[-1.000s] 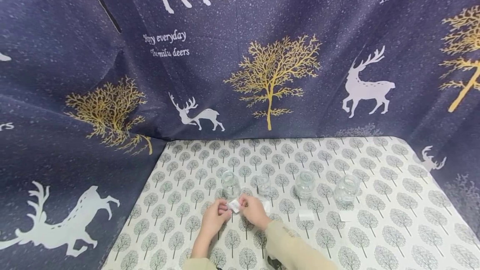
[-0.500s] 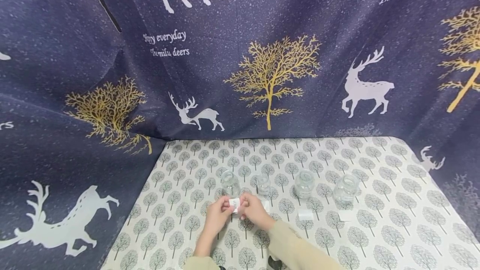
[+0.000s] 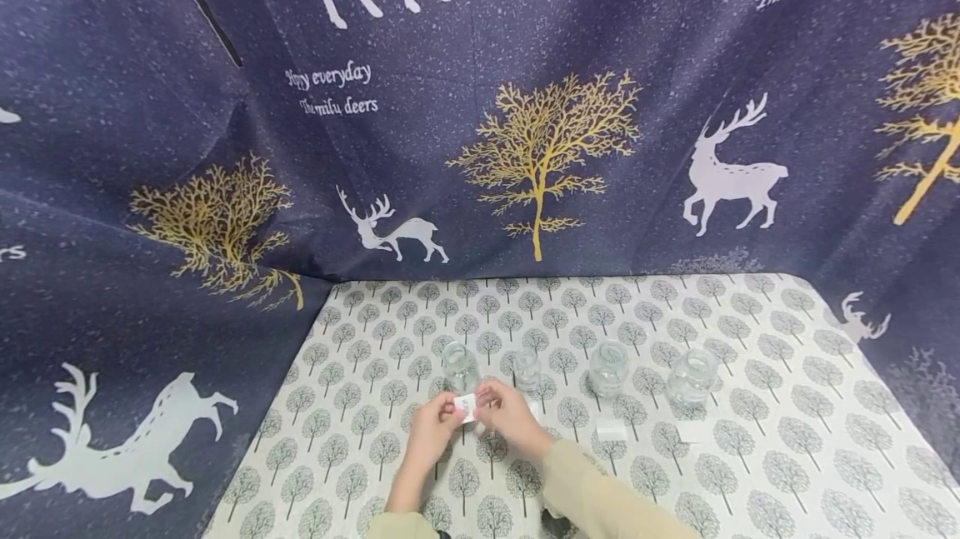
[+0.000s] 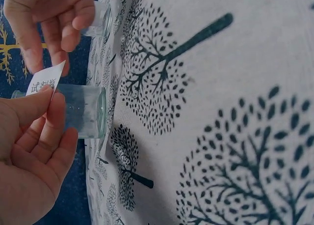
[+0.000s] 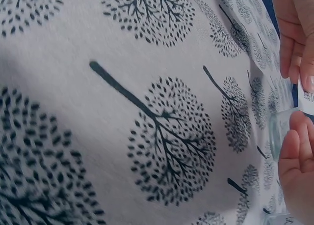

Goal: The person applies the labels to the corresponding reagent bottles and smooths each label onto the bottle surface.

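Observation:
In the head view, a small white label with dark printing is held up between both hands, in front of the leftmost glass jar. My left hand pinches its near left part between thumb and finger; the left wrist view shows Chinese characters on the label. At the opposite edge, my right hand has thumb and fingertips on the label, its fingers curled. Behind the label, in the left wrist view, the clear jar is partly covered by the left hand.
To the right stand a smaller glass jar and two larger ones, a third jar and a fourth jar. White paper pieces lie before them on the tree-print tablecloth. A dark deer-print curtain hangs behind.
The label has turned between the fingers, so its printing shows more plainly than one second ago. The right hand's fingers have shifted slightly at the label's edge. The jars stay put.

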The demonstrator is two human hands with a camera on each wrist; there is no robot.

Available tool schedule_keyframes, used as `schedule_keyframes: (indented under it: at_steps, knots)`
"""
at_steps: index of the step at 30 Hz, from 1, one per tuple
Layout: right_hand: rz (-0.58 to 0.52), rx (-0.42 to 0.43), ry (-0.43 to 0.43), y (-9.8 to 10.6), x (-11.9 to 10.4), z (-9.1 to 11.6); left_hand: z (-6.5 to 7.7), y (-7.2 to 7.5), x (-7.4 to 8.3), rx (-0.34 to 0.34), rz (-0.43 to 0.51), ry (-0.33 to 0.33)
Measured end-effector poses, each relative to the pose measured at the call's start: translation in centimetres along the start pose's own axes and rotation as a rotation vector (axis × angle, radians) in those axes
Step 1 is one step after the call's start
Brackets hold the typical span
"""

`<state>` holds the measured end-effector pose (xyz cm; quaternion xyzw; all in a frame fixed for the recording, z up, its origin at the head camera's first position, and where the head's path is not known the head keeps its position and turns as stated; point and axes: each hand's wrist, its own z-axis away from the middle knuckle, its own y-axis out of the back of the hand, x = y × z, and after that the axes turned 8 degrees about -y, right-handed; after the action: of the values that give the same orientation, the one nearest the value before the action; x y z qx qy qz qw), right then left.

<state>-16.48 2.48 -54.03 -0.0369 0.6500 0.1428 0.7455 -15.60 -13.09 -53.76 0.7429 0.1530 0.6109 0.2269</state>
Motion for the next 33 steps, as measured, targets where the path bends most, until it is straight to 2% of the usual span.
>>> schedule_keyframes:
  at_steps: [5, 10, 19, 24, 29, 33]
  knots:
    - [0.129, 0.020, 0.048, 0.1, -0.4, -0.1, 0.0, 0.2, -0.1, -0.004, -0.018, 0.009]
    - [0.215, 0.026, 0.065, 0.2, -1.0, 0.0, 0.0, 0.1, -0.4, -0.019, -0.016, -0.015]
    - [0.210, -0.014, 0.046, 0.2, -1.0, -0.2, 0.0, 0.1, -0.5, -0.043, -0.041, -0.097]
    - [0.299, 0.007, 0.115, 0.4, -1.1, -0.2, 0.1, 0.2, -0.5, -0.066, -0.053, -0.133]
    - [0.328, 0.023, 0.149, 0.4, -1.2, -0.2, 0.2, 0.3, -0.4, -0.075, -0.039, -0.130]
    - [0.309, 0.011, 0.134, 0.5, -1.5, 0.0, 0.2, 0.3, -0.5, -0.077, -0.022, -0.121]
